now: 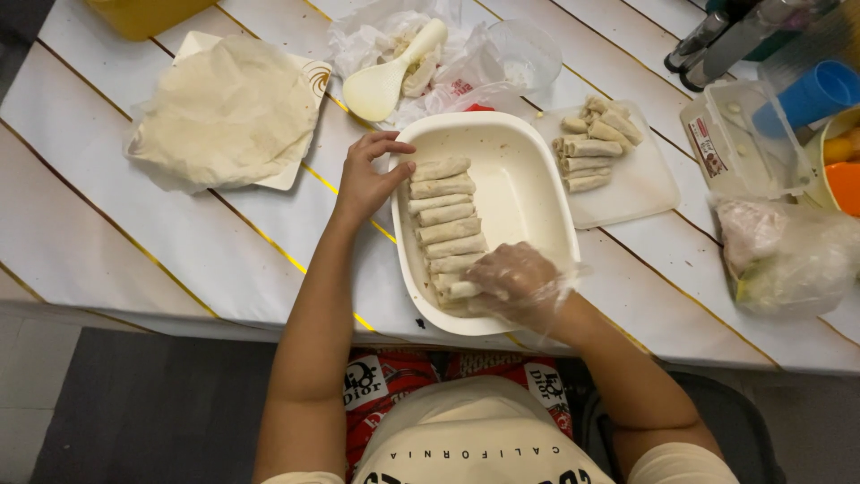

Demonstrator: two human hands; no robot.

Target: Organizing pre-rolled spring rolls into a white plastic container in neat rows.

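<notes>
Gloved right hand (pixel 515 282) grips one roll (pixel 463 289) — left hand (pixel 367 175), open, steadies dish (pixel 528 193) of nine.

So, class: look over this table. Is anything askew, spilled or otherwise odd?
Only the right hand wears a clear plastic glove; the left hand is bare on the white dish rim. A small dark crumb lies beside the dish.
</notes>
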